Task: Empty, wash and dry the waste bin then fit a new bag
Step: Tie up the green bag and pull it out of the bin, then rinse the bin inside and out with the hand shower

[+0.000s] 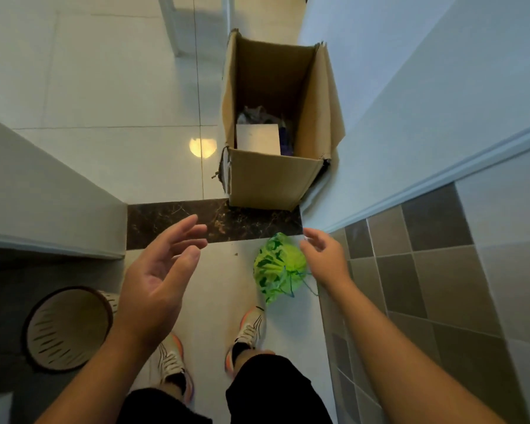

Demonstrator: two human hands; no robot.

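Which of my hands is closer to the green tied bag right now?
Right. Your right hand is just beside the green bag, at its right edge, fingers relaxed, not gripping it. Your left hand is well off to the bag's left, open and holding nothing.

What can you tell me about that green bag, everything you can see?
The green bag is a small, crinkly bundle that looks like thin plastic, bright lime with darker green markings. Its mouth is gathered shut and tied, with thin loose strings trailing from the knot on its lower right. It looks full and rounded. It sits just left of the right hand, whose fingers are spread open beside it; whether they touch it, or whether the bag is in the air or on the pale floor, cannot be told.
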